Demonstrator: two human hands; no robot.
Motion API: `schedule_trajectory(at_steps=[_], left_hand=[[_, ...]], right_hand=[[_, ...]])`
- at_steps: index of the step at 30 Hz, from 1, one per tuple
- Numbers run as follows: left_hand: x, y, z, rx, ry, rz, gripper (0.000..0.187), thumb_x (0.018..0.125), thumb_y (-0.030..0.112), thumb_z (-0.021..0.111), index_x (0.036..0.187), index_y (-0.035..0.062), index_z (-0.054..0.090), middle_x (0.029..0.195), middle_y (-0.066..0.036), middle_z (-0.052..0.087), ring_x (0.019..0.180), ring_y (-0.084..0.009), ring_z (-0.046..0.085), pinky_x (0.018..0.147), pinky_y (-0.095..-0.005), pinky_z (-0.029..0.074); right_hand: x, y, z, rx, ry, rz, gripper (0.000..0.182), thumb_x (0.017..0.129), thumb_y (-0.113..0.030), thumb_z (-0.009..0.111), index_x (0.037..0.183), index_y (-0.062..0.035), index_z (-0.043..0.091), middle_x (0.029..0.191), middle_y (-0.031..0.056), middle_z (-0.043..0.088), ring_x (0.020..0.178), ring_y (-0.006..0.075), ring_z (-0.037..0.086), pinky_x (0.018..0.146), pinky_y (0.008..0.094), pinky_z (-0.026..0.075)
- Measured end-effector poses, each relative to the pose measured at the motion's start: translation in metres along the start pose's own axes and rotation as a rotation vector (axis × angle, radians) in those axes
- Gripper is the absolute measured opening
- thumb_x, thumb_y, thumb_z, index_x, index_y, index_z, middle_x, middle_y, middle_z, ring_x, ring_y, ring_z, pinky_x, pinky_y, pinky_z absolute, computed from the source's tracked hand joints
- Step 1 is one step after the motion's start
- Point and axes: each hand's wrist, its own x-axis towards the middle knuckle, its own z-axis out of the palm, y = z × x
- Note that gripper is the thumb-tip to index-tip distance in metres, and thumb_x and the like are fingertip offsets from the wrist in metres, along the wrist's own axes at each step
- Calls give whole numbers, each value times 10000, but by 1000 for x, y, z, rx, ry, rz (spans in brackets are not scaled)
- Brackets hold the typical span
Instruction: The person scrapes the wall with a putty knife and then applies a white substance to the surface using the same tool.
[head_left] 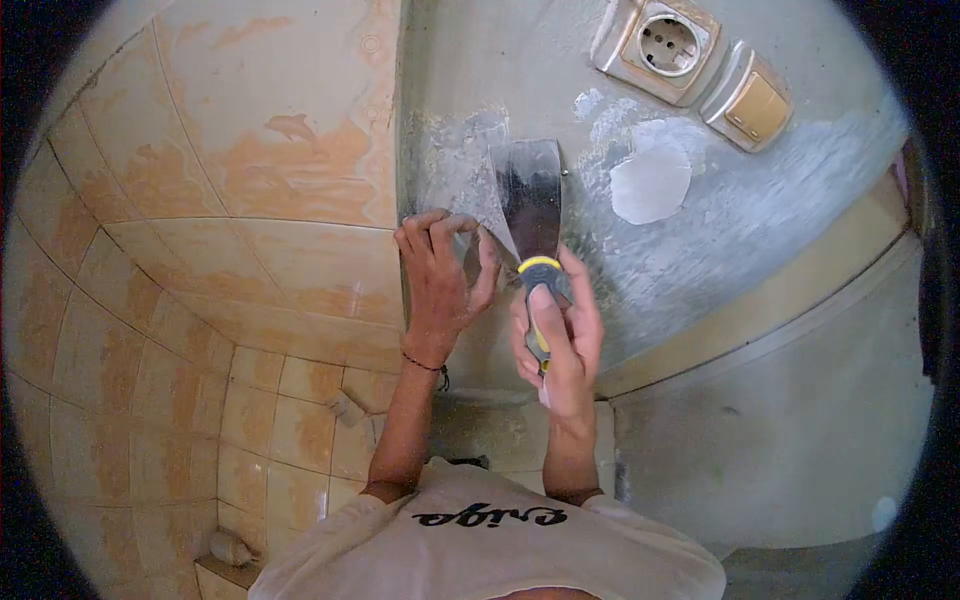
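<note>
My right hand (562, 335) is wrapped round the handle of a putty knife (530, 200), its thumb along the dark grey and yellow grip. The wide, dark metal blade points up in front of the patched grey wall (450, 150). Left of the blade, my left hand (440, 270) is at the wall beside the tile edge. Its fingers are bent, and thumb and forefinger come together in a pinch; anything between the tips is too small to make out. A smooth white filler patch (650, 186) lies on the wall right of the blade.
A wall socket (668, 45) and a light switch (757, 108) stick out at the upper right. Orange-and-cream tiles (300, 150) cover the left wall. A pale ledge (780, 290) runs along the right, and a small object (230, 548) sits low at the left.
</note>
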Motion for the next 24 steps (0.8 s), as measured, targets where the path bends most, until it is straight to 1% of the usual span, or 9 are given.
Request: schedule_trajectory(at_steps=[7, 9, 11, 12, 14, 18, 21, 23, 24], left_hand=[[1, 2, -1, 16, -4, 10, 295, 757, 73, 654, 1015, 38, 515, 1046, -190, 471, 1030, -353, 437, 909, -481, 340], [1, 2, -1, 29, 0, 16, 292, 758, 72, 652, 1013, 37, 514, 1045, -189, 471, 1031, -352, 437, 911, -480, 340], [1, 2, -1, 18, 0, 17, 283, 761, 71, 646, 1008, 36, 514, 1043, -189, 469, 1030, -351, 436, 914, -480, 339], [2, 2, 0, 20, 5, 17, 283, 761, 71, 646, 1008, 36, 514, 1043, -189, 469, 1030, -351, 436, 914, -480, 339], [2, 2, -1, -2, 15, 12, 273, 763, 69, 642, 1002, 37, 514, 1034, -185, 467, 1026, -349, 434, 914, -477, 340], [3, 5, -1, 12, 21, 15, 267, 765, 67, 640, 997, 36, 512, 1025, -179, 465, 1020, -347, 432, 912, -474, 343], [3, 6, -1, 6, 18, 6, 258, 771, 67, 636, 994, 31, 511, 1021, -179, 464, 1012, -348, 431, 907, -473, 347], [3, 6, -1, -23, 23, 4, 254, 776, 71, 634, 993, 28, 509, 1022, -184, 464, 1006, -349, 431, 899, -470, 353], [3, 6, -1, -24, 28, 7, 254, 776, 71, 634, 993, 28, 509, 1022, -184, 464, 1006, -349, 431, 899, -470, 353]], right_hand=[[-15, -13, -17, -216, -20, -55, 468, 941, -97, 524, 1357, -32, 321, 944, 54, 561, 589, 35, 430, 436, 168, 325], [-22, -19, -18, -188, 10, -59, 385, 899, -39, 579, 1253, -20, 429, 982, 77, 577, 658, 54, 511, 481, 172, 385], [-26, -25, -19, -502, 156, -344, 357, 837, -18, 666, 1161, -17, 520, 933, 96, 607, 739, 108, 592, 576, 230, 467], [-26, -30, -25, -502, 151, -347, 357, 837, -18, 666, 1161, -17, 520, 933, 96, 607, 739, 108, 592, 576, 230, 467], [-26, -41, -39, -999, 238, -910, 323, 765, 3, 739, 1049, -3, 585, 859, 109, 630, 843, 180, 633, 664, 302, 510], [-33, -56, -34, -708, 551, -844, 318, 746, -69, 778, 992, 5, 591, 814, 106, 638, 813, 215, 617, 709, 351, 512], [-9, -61, -54, -504, 431, -1097, 235, 797, -141, 746, 888, -4, 578, 789, 97, 613, 748, 208, 581, 696, 339, 507], [9, -65, -54, -124, 229, -998, 263, 888, -276, 645, 838, -43, 533, 712, 56, 516, 702, 141, 498, 715, 323, 490], [12, -68, -47, -200, 149, -856, 272, 922, -295, 604, 817, -67, 500, 669, 13, 434, 639, 117, 435, 651, 300, 468]])
